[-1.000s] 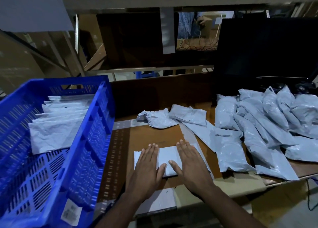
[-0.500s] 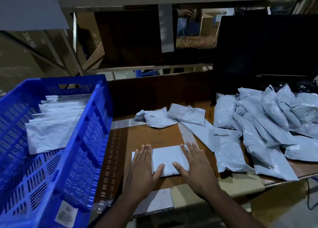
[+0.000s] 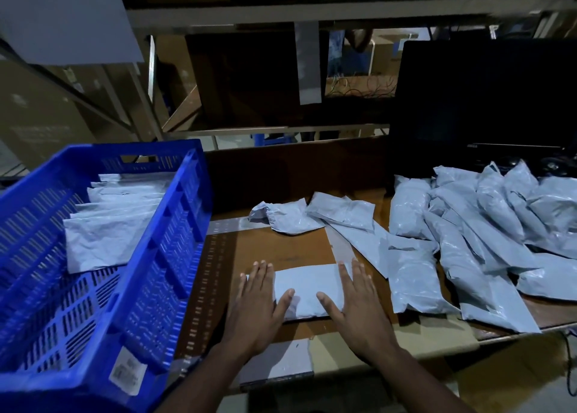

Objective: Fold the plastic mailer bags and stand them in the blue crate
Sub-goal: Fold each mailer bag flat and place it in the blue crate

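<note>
A folded pale grey mailer bag point(image 3: 306, 291) lies flat on the brown table in front of me. My left hand point(image 3: 259, 306) presses its left end with straight fingers, and my right hand point(image 3: 356, 303) presses its right end the same way. The blue crate point(image 3: 175, 256) stands at the left, with several folded mailers point(image 3: 103, 225) leaning in a row inside it. A heap of unfolded grey mailers point(image 3: 474, 238) covers the table's right side.
Two crumpled mailers point(image 3: 312, 216) lie behind the folded one. A dark monitor point(image 3: 487, 100) stands at the back right, and metal shelving point(image 3: 281, 16) runs above. The table's front edge point(image 3: 390, 356) is close to my wrists.
My hands have slid apart along the folded mailer, from its middle out to its two ends, flattening it. The mailer itself has stayed in place.
</note>
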A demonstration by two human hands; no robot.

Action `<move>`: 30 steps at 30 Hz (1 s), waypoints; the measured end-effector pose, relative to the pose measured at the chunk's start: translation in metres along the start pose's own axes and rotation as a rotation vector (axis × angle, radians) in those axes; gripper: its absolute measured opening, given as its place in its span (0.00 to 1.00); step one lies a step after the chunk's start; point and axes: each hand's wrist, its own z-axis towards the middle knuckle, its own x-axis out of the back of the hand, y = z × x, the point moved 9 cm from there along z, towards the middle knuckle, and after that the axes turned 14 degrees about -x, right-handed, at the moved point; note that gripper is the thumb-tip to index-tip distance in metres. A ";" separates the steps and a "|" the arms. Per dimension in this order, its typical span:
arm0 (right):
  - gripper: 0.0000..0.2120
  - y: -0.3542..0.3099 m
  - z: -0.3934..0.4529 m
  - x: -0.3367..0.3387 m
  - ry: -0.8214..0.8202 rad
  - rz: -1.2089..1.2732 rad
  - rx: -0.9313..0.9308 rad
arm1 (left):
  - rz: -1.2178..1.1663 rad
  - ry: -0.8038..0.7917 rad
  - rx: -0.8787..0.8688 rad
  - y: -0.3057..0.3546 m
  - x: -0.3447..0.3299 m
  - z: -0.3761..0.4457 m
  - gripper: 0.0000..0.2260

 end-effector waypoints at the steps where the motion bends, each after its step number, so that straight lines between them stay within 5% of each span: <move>1: 0.43 0.002 0.000 0.001 -0.006 0.018 -0.034 | -0.028 0.013 0.040 -0.006 0.002 -0.003 0.41; 6: 0.37 -0.001 -0.005 0.008 0.008 0.120 -0.059 | -0.210 0.177 0.177 -0.014 0.020 -0.020 0.30; 14: 0.41 -0.010 -0.012 0.047 0.057 0.459 0.006 | -0.502 0.499 0.378 -0.028 0.070 -0.037 0.25; 19: 0.28 -0.011 -0.006 0.081 0.097 0.731 -0.045 | -0.828 0.653 0.361 -0.025 0.108 -0.033 0.18; 24: 0.15 -0.014 0.015 0.095 -0.092 1.089 -0.144 | -1.238 0.651 0.358 -0.016 0.136 -0.027 0.16; 30: 0.09 -0.042 0.023 0.106 -0.157 1.171 0.007 | -1.270 0.804 0.291 -0.013 0.191 -0.041 0.11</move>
